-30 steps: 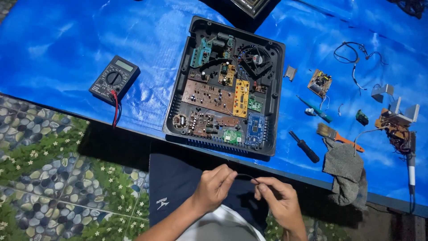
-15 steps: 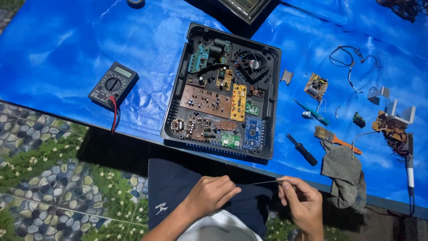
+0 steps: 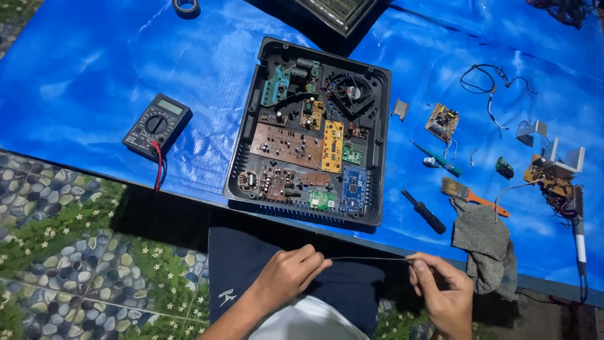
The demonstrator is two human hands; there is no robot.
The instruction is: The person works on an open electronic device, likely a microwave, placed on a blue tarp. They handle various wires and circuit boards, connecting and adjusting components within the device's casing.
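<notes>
1. Left hand (image 3: 286, 274) and right hand (image 3: 443, 296) sit apart, each pinched on one end of wire (image 3: 368, 258).
2. Wire runs 9-to-3, taut, at 6 o'clock of case (image 3: 377, 157).

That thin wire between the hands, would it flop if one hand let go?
Probably. The thin wire looks straight only because the left hand and right hand pinch its ends and pull. It is very slender, so it is likely light and bendy, and might slip from the fingers.
</notes>
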